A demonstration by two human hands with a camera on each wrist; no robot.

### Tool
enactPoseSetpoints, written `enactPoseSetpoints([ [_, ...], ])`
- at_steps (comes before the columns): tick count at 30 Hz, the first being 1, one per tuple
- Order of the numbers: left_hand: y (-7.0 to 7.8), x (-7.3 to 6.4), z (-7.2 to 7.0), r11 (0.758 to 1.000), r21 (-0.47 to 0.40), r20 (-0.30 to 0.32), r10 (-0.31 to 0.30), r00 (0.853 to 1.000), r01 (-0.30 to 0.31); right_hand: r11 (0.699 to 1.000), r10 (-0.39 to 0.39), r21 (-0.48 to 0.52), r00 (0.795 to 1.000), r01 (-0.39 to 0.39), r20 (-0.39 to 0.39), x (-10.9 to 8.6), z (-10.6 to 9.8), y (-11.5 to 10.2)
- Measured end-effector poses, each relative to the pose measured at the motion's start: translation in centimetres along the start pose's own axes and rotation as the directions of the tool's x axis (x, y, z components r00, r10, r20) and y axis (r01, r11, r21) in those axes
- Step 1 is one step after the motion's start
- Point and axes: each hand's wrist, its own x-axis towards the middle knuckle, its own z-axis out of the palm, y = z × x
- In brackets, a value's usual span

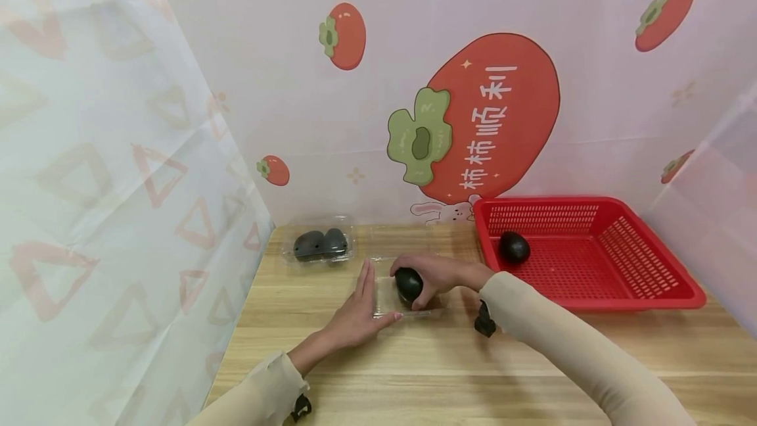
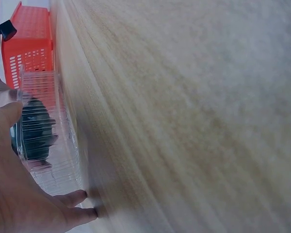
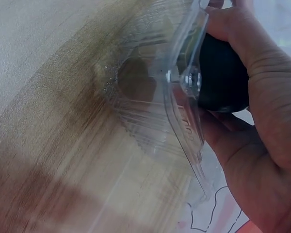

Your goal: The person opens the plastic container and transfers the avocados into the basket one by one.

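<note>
My right hand point(image 1: 428, 275) grips a dark, glossy avocado point(image 1: 408, 285) with thumb and fingers, over an open clear plastic clamshell box point(image 1: 386, 301). In the right wrist view the avocado point(image 3: 224, 75) is at the box's rim, partly behind the clear plastic. My left hand point(image 1: 357, 317) rests along the box's left side, fingers straight and thumb stretched along the near edge. The left wrist view shows its fingertips down at the table and the thumb by the rim of the box point(image 2: 63, 165).
A red plastic basket point(image 1: 656, 281) stands at the right, with one more avocado point(image 1: 514, 247) inside its left end. A clear box point(image 1: 349, 242) at the back left holds two dark avocados point(image 1: 309, 245). Behind the wooden table point(image 1: 414, 380) hangs a printed cloth point(image 1: 284, 84).
</note>
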Motion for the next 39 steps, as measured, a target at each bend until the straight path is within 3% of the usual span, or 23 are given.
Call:
enactPoseSetpoints([
  [6,0.0,0.0,0.0,1.0,-0.005,-0.006,0.005,1.0,-0.005,0.998,0.009,0.069,1.0,-0.008,-0.015,-0.5,-0.4,0.1],
  [27,-0.1,0.0,0.2,1.0,0.0,-0.015,0.007,1.0,-0.007,0.983,-0.042,0.175,0.992,0.062,-0.117,-1.4,-2.0,0.1],
  [39,0.1,0.0,0.0,1.0,-0.003,-0.016,0.013,1.0,-0.014,0.961,0.029,0.276,0.989,0.013,-0.146,-2.3,-3.3,-0.1],
])
